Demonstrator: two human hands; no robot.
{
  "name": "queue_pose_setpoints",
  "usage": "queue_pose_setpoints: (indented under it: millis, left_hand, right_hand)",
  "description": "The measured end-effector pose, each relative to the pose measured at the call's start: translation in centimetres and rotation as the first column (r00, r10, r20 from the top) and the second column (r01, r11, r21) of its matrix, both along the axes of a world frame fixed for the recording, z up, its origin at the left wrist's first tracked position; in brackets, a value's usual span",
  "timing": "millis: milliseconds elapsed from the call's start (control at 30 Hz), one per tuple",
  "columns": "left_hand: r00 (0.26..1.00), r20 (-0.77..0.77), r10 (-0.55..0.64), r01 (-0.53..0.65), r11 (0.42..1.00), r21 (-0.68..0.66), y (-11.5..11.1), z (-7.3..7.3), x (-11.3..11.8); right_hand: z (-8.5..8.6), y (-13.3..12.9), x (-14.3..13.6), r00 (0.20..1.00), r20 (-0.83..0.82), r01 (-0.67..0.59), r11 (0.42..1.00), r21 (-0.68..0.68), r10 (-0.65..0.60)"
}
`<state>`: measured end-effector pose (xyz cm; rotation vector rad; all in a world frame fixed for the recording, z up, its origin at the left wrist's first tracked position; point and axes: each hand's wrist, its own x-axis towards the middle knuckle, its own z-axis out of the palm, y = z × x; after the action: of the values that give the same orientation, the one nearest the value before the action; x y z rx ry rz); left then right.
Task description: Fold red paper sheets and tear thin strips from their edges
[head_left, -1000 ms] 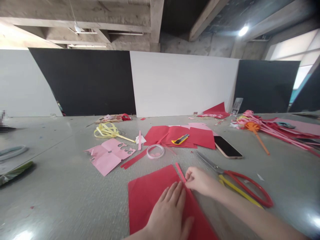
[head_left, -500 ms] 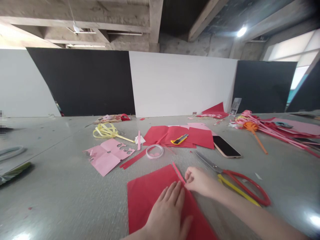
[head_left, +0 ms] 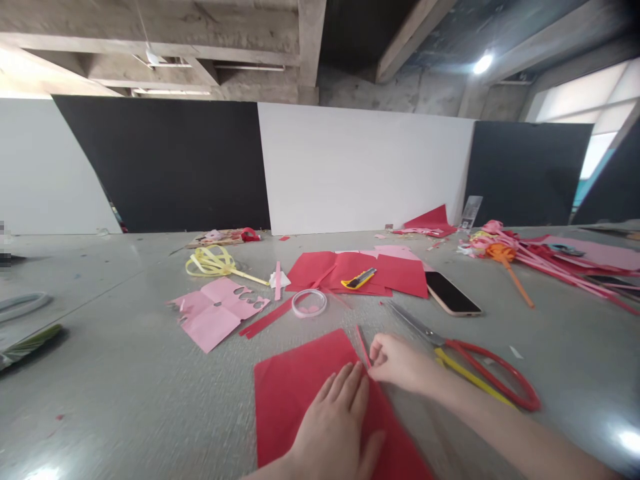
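Note:
A sheet of red paper (head_left: 300, 380) lies on the grey table in front of me. My left hand (head_left: 337, 420) rests flat on it, fingers stretched toward its right edge. Just beyond that edge, my right hand (head_left: 395, 360) is closed in a pinch on a narrow red paper strip (head_left: 363, 343), whose free end points away from me. The strip's upper part stands apart from the sheet; its lower end is hidden at my fingers. Right of my right hand lie large scissors (head_left: 480, 363) with red handles, over a yellow strip (head_left: 475, 379).
Beyond the sheet are a tape roll (head_left: 309, 303), a yellow utility knife (head_left: 359, 279) on red papers (head_left: 310, 270), and a phone (head_left: 453, 293). Cut pink paper (head_left: 215, 320) and a yellow ribbon shape (head_left: 213, 261) lie left. Paper flowers (head_left: 500, 247) are at the far right.
The narrow strip's free end has swung right, away from the red sheet's edge, opening a gap. Both hands stay nearly in place.

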<state>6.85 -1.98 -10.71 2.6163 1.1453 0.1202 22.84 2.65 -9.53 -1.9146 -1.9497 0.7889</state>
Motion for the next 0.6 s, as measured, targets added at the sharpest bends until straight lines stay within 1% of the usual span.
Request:
queue_pose_setpoints:
  millis: [100, 333, 500, 600]
  left_hand:
    - [1.000, 0.009, 0.002, -0.002, 1.000, 0.002, 0.01, -0.02, -0.01]
    - [1.000, -0.002, -0.002, 0.002, 1.000, 0.004, 0.07, -0.06, 0.09]
    - [1.000, -0.018, 0.003, -0.003, 1.000, -0.004, -0.02, 0.10, 0.07]
    - [1.000, 0.005, 0.011, -0.011, 1.000, -0.005, -0.04, 0.10, 0.05]
  right_hand:
    - [0.15, -0.18, 0.07, 1.000, 0.007, -0.008, 1.000, 0.003, 0.008]
    - [-0.27, 0.03, 0.15, 1.000, 0.005, -0.008, 1.000, -0.013, 0.008]
    - [-0.06, -0.05, 0.04, 1.000, 0.007, -0.007, 1.000, -0.024, 0.007]
    - [-0.02, -0.08, 0.05, 1.000, 0.004, -0.011, 0.999, -0.030, 0.012]
